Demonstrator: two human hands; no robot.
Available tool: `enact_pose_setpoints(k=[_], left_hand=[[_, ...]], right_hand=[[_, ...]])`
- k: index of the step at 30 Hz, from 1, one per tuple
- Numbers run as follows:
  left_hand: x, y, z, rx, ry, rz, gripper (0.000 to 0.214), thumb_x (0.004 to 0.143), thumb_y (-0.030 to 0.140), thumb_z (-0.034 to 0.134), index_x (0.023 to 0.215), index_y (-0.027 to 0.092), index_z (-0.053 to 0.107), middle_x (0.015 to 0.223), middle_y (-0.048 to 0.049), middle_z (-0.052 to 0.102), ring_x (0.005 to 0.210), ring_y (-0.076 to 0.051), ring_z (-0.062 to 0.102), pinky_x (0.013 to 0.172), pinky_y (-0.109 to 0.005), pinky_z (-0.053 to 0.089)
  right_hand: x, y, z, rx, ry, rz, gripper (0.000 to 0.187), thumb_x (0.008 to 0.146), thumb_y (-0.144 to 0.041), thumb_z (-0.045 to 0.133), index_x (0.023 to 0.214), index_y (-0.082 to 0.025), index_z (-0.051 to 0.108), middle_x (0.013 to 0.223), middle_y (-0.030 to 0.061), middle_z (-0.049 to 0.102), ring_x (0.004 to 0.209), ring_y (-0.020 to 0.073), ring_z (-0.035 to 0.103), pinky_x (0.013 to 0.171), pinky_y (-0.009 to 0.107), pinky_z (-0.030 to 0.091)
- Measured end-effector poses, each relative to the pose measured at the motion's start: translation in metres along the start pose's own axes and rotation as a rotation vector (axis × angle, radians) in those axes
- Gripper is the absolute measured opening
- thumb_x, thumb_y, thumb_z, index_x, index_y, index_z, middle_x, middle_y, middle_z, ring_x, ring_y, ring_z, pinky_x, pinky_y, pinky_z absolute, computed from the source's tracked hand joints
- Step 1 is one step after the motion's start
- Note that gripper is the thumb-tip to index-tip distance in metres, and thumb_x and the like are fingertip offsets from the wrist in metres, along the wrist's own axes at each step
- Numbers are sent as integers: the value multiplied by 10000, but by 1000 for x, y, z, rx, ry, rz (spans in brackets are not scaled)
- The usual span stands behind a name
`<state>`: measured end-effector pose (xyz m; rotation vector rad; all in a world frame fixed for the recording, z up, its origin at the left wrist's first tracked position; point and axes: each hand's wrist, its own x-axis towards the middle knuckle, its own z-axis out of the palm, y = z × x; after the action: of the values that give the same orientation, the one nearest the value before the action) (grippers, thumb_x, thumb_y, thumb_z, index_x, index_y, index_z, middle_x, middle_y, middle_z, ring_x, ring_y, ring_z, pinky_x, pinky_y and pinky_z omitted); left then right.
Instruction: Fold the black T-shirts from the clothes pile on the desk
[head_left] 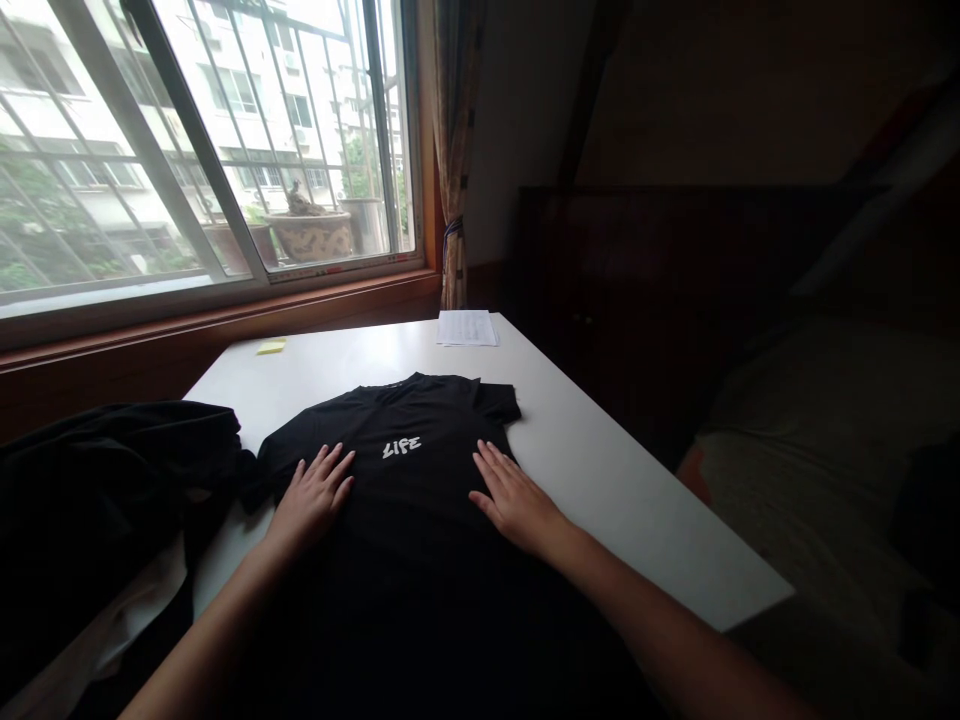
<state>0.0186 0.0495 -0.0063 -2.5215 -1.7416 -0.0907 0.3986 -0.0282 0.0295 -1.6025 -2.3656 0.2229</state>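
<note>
A black T-shirt [420, 510] lies spread on the white table, its collar toward the window and a small white print on its chest. My left hand [311, 495] rests flat on the shirt's left side, fingers stretched out. On the right side of the chest, my right hand [514, 495] lies flat too, its fingers extended. The shirt's right sleeve sticks out toward the table's right edge. Its left sleeve reaches the dark clothes beside it. The lower part of the shirt fades into shadow near my body.
Dark clothes [97, 480] are heaped at the table's left. Printed papers [466, 328] and a yellow sticky note [271, 346] lie at the far end of the white table [630, 500]. A barred window [225, 140] and a tied curtain [454, 170] stand behind it.
</note>
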Motion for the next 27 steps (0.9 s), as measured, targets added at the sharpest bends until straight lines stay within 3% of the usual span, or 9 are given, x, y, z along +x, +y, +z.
enact_pose_setpoints(k=[4,10,15,22,27], left_hand=[[-1,-3,0,-7,-10,-6,546,1056,452,306,1580,302,311,1667,-23,225,1545,-281,170,1220,-559,192],[-2,-4,-2,-31,6,-52,577,1048,489,320,1594,311,267,1664,-22,235,1541,-277,190,1229,-551,164],[-4,-3,-5,-23,-4,-126,618,1043,503,323,1594,227,278,1659,-68,240,1541,-268,193,1231,-549,160],[-7,-2,-4,-13,10,-112,605,1044,497,326,1577,210,328,1660,-86,213,1540,-276,195,1231,-551,148],[-7,0,-7,-28,1,-116,612,1039,513,338,1574,215,336,1656,-83,216,1540,-284,190,1230,-558,140]], right_hand=[[20,25,7,-33,-61,54,790,1021,-638,281,1579,-80,310,1658,163,200,1540,295,177,1253,485,198],[-2,47,7,-77,-45,107,789,1008,-679,238,1610,-169,243,1674,111,157,1549,257,145,1258,494,148],[-13,50,8,-98,-22,128,757,1010,-663,266,1613,-206,239,1670,93,200,1540,255,190,1256,507,162],[-11,56,14,-57,95,134,667,1017,-611,334,1571,-241,361,1628,84,339,1506,276,299,1232,540,243],[-6,73,12,129,229,121,514,1020,-500,398,1392,-214,609,1499,94,538,1405,275,468,1167,513,391]])
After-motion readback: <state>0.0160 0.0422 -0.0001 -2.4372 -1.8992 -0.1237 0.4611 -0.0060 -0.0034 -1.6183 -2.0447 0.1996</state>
